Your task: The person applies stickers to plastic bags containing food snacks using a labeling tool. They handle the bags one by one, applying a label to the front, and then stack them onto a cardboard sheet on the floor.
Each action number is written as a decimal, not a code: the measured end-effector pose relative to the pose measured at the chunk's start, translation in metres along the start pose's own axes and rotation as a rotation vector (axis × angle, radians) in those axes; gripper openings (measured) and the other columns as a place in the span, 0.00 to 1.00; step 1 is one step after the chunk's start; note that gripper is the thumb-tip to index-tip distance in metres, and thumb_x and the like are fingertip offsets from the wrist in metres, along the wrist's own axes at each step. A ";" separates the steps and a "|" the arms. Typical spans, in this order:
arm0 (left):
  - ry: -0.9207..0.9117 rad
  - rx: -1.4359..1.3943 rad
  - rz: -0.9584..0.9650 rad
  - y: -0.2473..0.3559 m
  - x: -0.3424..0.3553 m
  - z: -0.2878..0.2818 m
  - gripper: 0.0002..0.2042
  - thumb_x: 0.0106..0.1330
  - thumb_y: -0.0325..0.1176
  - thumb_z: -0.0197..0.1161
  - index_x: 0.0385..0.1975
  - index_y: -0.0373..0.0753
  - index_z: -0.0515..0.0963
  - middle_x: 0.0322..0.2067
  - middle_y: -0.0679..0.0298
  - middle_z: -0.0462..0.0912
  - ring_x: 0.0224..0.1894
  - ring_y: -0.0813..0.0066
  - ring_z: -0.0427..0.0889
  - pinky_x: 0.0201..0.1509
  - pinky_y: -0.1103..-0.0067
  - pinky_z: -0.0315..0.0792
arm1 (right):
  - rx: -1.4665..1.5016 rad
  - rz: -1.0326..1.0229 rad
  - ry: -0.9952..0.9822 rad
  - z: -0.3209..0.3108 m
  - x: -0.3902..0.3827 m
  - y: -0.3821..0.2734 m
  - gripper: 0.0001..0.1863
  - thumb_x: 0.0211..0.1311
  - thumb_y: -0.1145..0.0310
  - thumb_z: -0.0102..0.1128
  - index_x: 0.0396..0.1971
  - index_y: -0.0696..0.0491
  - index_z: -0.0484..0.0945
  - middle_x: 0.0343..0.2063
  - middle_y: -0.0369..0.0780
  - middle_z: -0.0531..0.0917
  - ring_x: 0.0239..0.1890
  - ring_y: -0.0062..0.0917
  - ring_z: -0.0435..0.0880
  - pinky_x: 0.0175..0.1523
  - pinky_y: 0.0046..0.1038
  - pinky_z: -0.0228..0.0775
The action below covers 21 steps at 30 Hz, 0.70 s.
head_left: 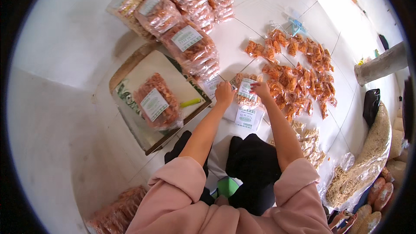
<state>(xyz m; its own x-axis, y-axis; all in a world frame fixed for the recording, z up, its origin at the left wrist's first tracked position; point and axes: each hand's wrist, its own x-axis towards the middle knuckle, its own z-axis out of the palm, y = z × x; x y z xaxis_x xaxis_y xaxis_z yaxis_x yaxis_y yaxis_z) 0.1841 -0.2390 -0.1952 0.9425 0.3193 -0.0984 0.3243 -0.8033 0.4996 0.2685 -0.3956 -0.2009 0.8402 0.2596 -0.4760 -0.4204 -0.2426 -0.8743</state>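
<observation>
A labelled snack packet (pixel 247 103) is set on the floor (pixel 234 30) between the two hands, with a white and green label (pixel 246 87) on its upper face. The left hand (pixel 225 93) is held at the packet's left edge with its fingers curled; whether anything is pinched there cannot be told. The right hand (pixel 261 89) is brought in from the other side, its fingers bent over the label's right edge, neither widely spread nor clearly closed; whether the label is gripped or only touched cannot be told.

Just nearer the body than the hands, a white box-shaped stack of labels (pixel 248 118) is seen, and another printed sheet (pixel 211 85) is placed just left of the left hand. Farther left, a larger bag (pixel 156 104) with its own label is laid on a board (pixel 139 77), beside a yellow-green tool (pixel 190 102). To the right of the right hand, many small orange bags (pixel 286 80) are spread in rows.

The step in hand is judged to be the placing or straightening of the label on the packet. For the next move, the packet would need to be steadied from the left while the label is kept flat and centred by light fingers from the right.
</observation>
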 end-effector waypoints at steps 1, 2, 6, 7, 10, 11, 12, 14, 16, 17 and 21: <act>0.044 0.090 -0.104 0.001 0.009 0.010 0.20 0.47 0.41 0.65 0.35 0.38 0.69 0.35 0.59 0.73 0.40 0.62 0.73 0.40 0.70 0.71 | 0.091 -0.115 -0.041 0.004 0.006 -0.002 0.13 0.46 0.84 0.51 0.35 0.67 0.73 0.25 0.47 0.77 0.25 0.29 0.79 0.30 0.25 0.77; 0.033 0.078 -0.109 0.000 0.018 0.019 0.20 0.47 0.41 0.65 0.35 0.38 0.69 0.35 0.59 0.73 0.40 0.62 0.73 0.40 0.70 0.71 | 0.080 -0.104 -0.037 0.007 0.013 -0.003 0.13 0.46 0.84 0.51 0.35 0.67 0.73 0.25 0.47 0.77 0.25 0.29 0.79 0.30 0.25 0.77; 0.041 0.192 -0.263 -0.025 0.033 0.054 0.24 0.47 0.43 0.65 0.39 0.37 0.65 0.37 0.58 0.71 0.41 0.62 0.73 0.39 0.72 0.73 | 0.030 -0.029 -0.133 0.030 0.032 0.021 0.15 0.51 0.82 0.47 0.42 0.65 0.69 0.27 0.46 0.77 0.26 0.29 0.80 0.31 0.24 0.76; 0.025 0.125 -0.257 -0.030 0.035 0.059 0.23 0.47 0.41 0.65 0.38 0.36 0.65 0.37 0.57 0.70 0.42 0.59 0.72 0.40 0.68 0.72 | 0.006 -0.021 -0.069 0.037 0.033 0.028 0.15 0.52 0.81 0.47 0.42 0.64 0.69 0.28 0.46 0.78 0.26 0.28 0.80 0.30 0.24 0.76; 0.002 0.040 -0.232 -0.035 0.041 0.070 0.21 0.47 0.37 0.65 0.38 0.36 0.65 0.38 0.54 0.69 0.44 0.55 0.70 0.40 0.64 0.71 | 0.033 -0.003 -0.016 0.049 0.037 0.048 0.13 0.54 0.79 0.47 0.41 0.63 0.68 0.29 0.45 0.78 0.25 0.27 0.80 0.29 0.22 0.75; 0.001 0.017 -0.205 -0.034 0.042 0.073 0.21 0.47 0.36 0.64 0.39 0.36 0.65 0.39 0.54 0.69 0.45 0.54 0.69 0.40 0.64 0.71 | 0.062 0.015 -0.033 0.050 0.039 0.054 0.12 0.55 0.78 0.46 0.40 0.63 0.69 0.29 0.44 0.78 0.25 0.27 0.80 0.29 0.22 0.75; 0.005 0.026 -0.225 -0.037 0.042 0.076 0.21 0.47 0.36 0.64 0.39 0.36 0.65 0.39 0.54 0.69 0.45 0.54 0.69 0.40 0.64 0.71 | 0.091 0.031 -0.065 0.055 0.037 0.055 0.11 0.56 0.77 0.44 0.39 0.63 0.69 0.29 0.44 0.78 0.25 0.27 0.80 0.29 0.21 0.75; 0.172 -0.036 -0.090 -0.042 0.046 0.075 0.17 0.48 0.33 0.63 0.37 0.36 0.67 0.36 0.53 0.72 0.42 0.54 0.71 0.39 0.66 0.70 | 0.093 0.079 -0.106 0.062 0.039 0.047 0.11 0.58 0.73 0.43 0.38 0.61 0.70 0.27 0.42 0.78 0.24 0.26 0.79 0.28 0.22 0.74; 0.109 -0.125 -0.007 -0.036 0.048 0.057 0.15 0.48 0.32 0.62 0.35 0.36 0.69 0.34 0.52 0.73 0.40 0.55 0.73 0.39 0.67 0.69 | 0.181 0.108 -0.081 0.060 0.037 0.039 0.10 0.59 0.70 0.43 0.37 0.59 0.70 0.25 0.41 0.77 0.24 0.25 0.78 0.28 0.22 0.74; 0.041 -0.217 0.077 -0.035 0.046 0.046 0.13 0.49 0.31 0.60 0.33 0.36 0.70 0.32 0.52 0.74 0.38 0.56 0.74 0.38 0.68 0.69 | 0.232 0.091 -0.102 0.059 0.035 0.034 0.10 0.59 0.70 0.43 0.37 0.58 0.71 0.24 0.40 0.76 0.24 0.24 0.78 0.29 0.22 0.73; -0.050 -0.175 0.219 -0.031 0.034 -0.026 0.11 0.51 0.33 0.56 0.31 0.34 0.69 0.29 0.54 0.76 0.33 0.55 0.75 0.41 0.68 0.68 | 0.250 -0.001 -0.110 0.061 0.025 0.000 0.11 0.57 0.72 0.43 0.37 0.59 0.71 0.24 0.41 0.78 0.20 0.23 0.78 0.24 0.21 0.73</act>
<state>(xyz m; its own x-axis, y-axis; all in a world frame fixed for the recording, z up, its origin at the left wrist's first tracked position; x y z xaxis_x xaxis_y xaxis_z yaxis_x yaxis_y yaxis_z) 0.2043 -0.1902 -0.1911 0.9928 0.1191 -0.0117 0.0976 -0.7498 0.6544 0.2689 -0.3321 -0.2189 0.8041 0.3626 -0.4711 -0.5029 -0.0078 -0.8643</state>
